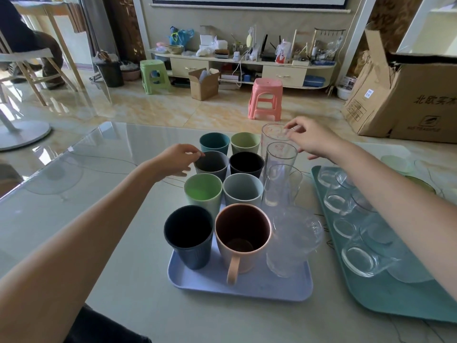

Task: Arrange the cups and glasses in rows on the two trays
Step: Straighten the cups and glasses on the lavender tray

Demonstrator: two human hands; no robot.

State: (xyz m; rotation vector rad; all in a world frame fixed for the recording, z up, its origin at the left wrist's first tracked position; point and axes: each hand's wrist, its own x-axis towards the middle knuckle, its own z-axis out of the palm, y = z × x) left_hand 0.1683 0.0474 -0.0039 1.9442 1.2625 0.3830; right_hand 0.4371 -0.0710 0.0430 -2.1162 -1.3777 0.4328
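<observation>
A lilac tray (205, 280) holds several coloured cups in two columns and a column of clear glasses on its right side. My left hand (176, 160) touches the rim of the grey cup (211, 164) in the second row, fingers curled at its edge. My right hand (310, 138) pinches the rim of the far tall glass (273, 134). A pink mug (242, 233) and a dark blue cup (189, 235) stand nearest me. To the right, a teal tray (385, 300) carries several short clear glasses (358, 258) in two columns.
Glass coasters or lids (395, 163) lie on the table beyond the teal tray. A large cardboard box (405, 100) stands on the floor at the right. Pink (265, 99) and green (153, 75) stools stand beyond the table.
</observation>
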